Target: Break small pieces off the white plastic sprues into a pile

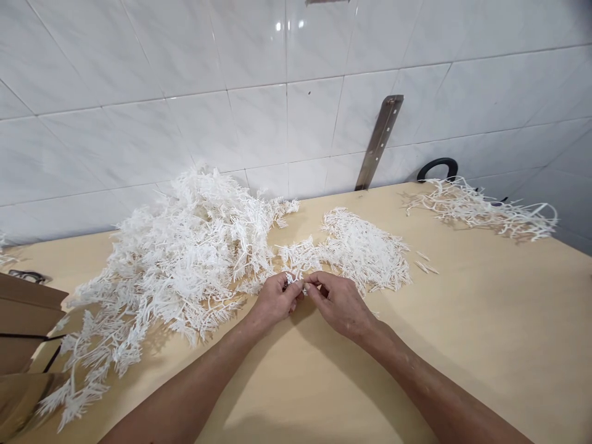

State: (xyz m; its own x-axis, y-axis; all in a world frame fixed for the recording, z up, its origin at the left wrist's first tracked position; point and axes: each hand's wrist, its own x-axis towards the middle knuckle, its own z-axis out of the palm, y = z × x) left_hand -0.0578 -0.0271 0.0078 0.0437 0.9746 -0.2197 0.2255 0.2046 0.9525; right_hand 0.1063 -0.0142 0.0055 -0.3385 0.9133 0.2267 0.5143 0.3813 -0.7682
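My left hand (276,299) is closed around a white plastic branch with fine, needle-like tufts (300,264), near the middle of the table. Against it, the thumb and fingertips of my right hand (341,303) are pinched at the same branch. Fingers cover most of the gripped part, so its exact shape is hidden. A big tangled heap of white tufted branches (194,246) lies left of my hands. Just beyond my right hand is a lower pile of short white tufts (365,250).
Bare white stems (481,206) lie at the far right, by a black ring-shaped object (437,165). A few slim white pieces (423,266) sit beside the tuft pile. A metal strip (380,142) leans on the tiled wall. Cardboard boxes (28,308) stand at left.
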